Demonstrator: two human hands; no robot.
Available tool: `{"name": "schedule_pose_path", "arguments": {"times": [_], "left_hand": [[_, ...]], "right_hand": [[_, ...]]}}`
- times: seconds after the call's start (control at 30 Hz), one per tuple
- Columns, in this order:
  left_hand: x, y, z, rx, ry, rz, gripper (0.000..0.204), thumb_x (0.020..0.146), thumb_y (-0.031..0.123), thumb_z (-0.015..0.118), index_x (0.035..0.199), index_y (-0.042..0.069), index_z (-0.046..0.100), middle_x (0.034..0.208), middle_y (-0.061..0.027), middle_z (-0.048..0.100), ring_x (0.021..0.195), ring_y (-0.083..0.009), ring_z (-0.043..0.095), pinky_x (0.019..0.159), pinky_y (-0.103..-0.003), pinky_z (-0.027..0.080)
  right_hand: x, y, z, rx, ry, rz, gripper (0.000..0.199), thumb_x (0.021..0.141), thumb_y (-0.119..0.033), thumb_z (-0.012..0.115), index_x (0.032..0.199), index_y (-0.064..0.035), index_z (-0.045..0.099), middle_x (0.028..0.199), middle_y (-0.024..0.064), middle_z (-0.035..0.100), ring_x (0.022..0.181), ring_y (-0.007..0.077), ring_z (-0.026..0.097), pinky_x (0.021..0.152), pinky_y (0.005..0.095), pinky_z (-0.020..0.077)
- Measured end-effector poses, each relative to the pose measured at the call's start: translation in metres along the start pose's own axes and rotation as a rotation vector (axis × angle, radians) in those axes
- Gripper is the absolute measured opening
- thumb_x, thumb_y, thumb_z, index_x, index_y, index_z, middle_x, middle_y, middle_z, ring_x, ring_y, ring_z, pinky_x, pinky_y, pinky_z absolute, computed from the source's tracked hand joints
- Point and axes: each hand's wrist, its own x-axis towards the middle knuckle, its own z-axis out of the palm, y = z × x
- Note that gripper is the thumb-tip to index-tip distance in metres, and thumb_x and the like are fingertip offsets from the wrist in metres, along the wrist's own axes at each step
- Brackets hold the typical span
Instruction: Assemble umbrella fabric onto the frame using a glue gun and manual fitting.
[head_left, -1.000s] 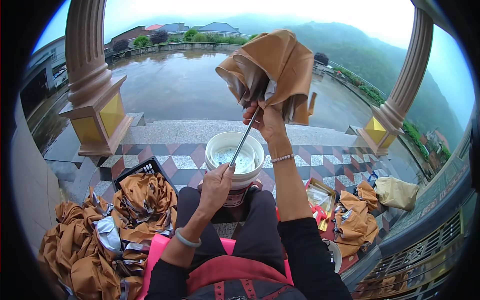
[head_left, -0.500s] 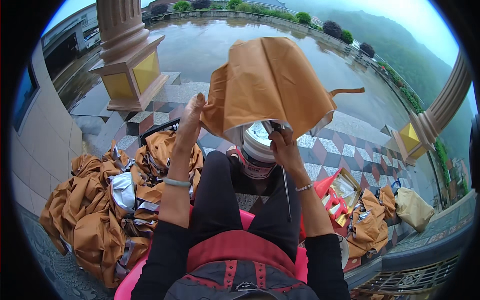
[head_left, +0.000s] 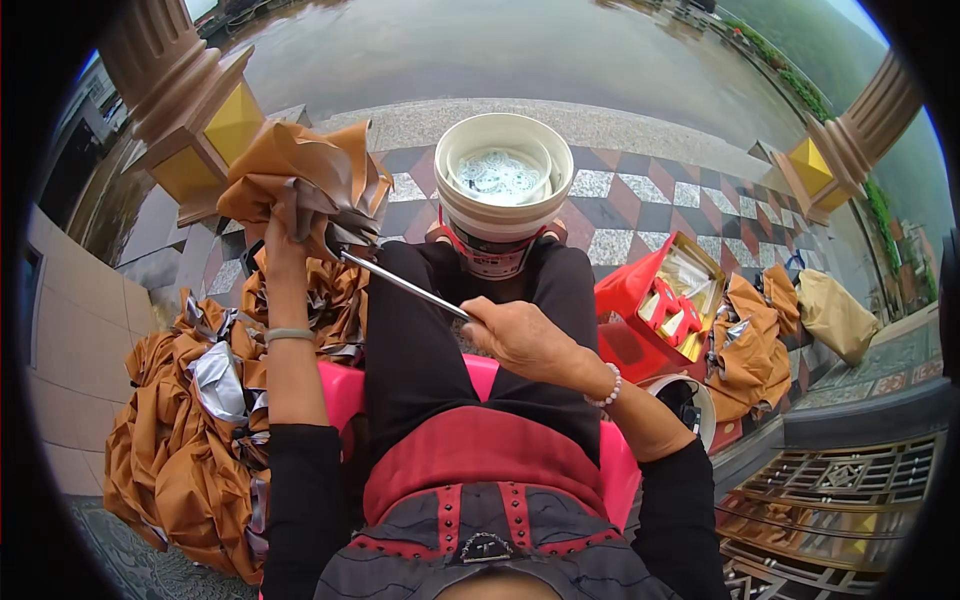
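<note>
A brown umbrella [head_left: 300, 170] with a silvery underside is held out to the left, its canopy gathered in loose folds. My left hand [head_left: 283, 245] is closed round the bunched cloth from below. From the canopy a thin metal shaft [head_left: 405, 285] slants down to the right, and my right hand [head_left: 530, 345] grips its lower end over my lap. Between my feet stands a white bucket [head_left: 447, 175], with small pale-patterned items showing inside a round inner container. Loosely heaped brown umbrellas [head_left: 185, 450] with silver linings lie beside my left leg.
On my right are a red box [head_left: 625, 335] with gold-and-red contents, more brown umbrella cloth [head_left: 745, 350], a tan bag [head_left: 838, 315] and a white tub [head_left: 706, 415]. I sit on a pink seat [head_left: 343, 390]. Two columns [head_left: 160, 90] rise from the tiled porch.
The umbrella has swung from in front of me to the left, and its spread canopy is now bunched. My right hand has come down to the shaft's end. The bucket is uncovered to view.
</note>
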Motion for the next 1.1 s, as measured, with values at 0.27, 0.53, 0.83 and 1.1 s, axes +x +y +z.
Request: {"name": "schedule_pose_path", "arguments": {"times": [0.27, 0.53, 0.83, 1.1], "left_hand": [[-0.042, -0.052, 0.046, 0.387, -0.05, -0.089, 0.035, 0.092, 0.028, 0.048, 0.114, 0.001, 0.05, 0.105, -0.007, 0.057, 0.097, -0.0197, 0.055, 0.088, -0.032, 0.043], [-0.044, -0.103, 0.137, 0.587, 0.294, -0.205, 0.031, 0.089, 0.023, 0.054, 0.102, -0.006, 0.055, 0.093, -0.0111, 0.062, 0.075, -0.0192, 0.063, 0.063, -0.03, 0.054], [-0.059, -0.14, 0.185, 0.394, -0.17, -0.424, 0.031, 0.091, 0.015, 0.053, 0.115, -0.005, 0.051, 0.096, -0.0107, 0.061, 0.086, -0.0184, 0.062, 0.078, -0.028, 0.052], [0.012, -0.114, 0.075, 0.59, 0.082, -0.486, 0.032, 0.09, 0.019, 0.055, 0.115, -0.001, 0.053, 0.089, -0.0064, 0.062, 0.075, -0.0144, 0.062, 0.068, -0.024, 0.053]], "right_hand": [[0.07, -0.019, 0.058, -0.538, 0.706, -0.691, 0.043, 0.074, -0.019, 0.062, 0.109, 0.0025, 0.051, 0.115, 0.0188, 0.051, 0.109, 0.0349, 0.048, 0.093, 0.0458, 0.0375], [0.087, 0.047, 0.045, 0.237, 0.271, 0.162, 0.037, 0.074, -0.019, 0.061, 0.096, 0.0072, 0.049, 0.09, 0.0256, 0.058, 0.088, 0.0414, 0.056, 0.074, 0.0423, 0.0471], [-0.009, 0.108, -0.068, 0.607, 0.652, 0.361, 0.047, 0.08, -0.016, 0.064, 0.121, -0.0023, 0.047, 0.083, 0.0026, 0.058, 0.056, 0.006, 0.05, 0.047, 0.0216, 0.0406], [-0.182, 0.172, -0.264, 0.112, 1.484, 0.751, 0.03, 0.079, -0.024, 0.067, 0.092, -0.0011, 0.053, 0.054, 0.0006, 0.049, 0.035, 0.0089, 0.043, 0.03, 0.0252, 0.0338]]}}
